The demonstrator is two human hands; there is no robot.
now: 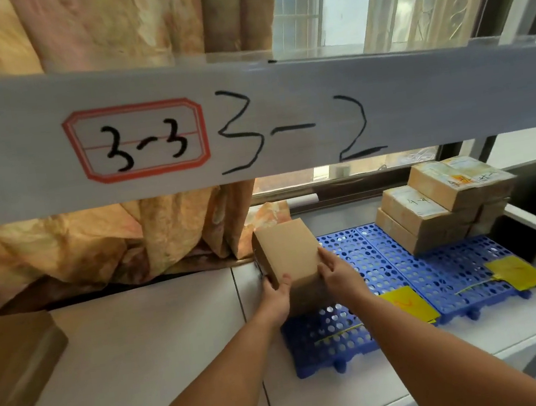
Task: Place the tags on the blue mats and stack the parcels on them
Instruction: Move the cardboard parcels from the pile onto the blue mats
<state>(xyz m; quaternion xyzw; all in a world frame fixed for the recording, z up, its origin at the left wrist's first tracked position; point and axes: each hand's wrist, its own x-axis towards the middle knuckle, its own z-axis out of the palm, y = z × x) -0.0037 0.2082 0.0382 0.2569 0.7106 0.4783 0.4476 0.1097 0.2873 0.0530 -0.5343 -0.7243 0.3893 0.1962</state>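
Note:
A plain brown cardboard parcel point(287, 255) is held over the left blue perforated mat point(334, 341). My left hand point(278, 299) grips its near left corner and my right hand point(336, 272) grips its right side. A yellow tag point(410, 303) lies on the front of this mat. A second blue mat point(449, 277) to the right carries another yellow tag point(515, 273) at its front and a stack of taped parcels point(442, 202) at its back.
A white shelf beam point(281, 114) marked "3-3" and "3-2" crosses the view above the hands. A brown box point(11, 373) sits at the left on the white shelf surface point(150, 357). A patterned curtain point(94, 248) hangs behind.

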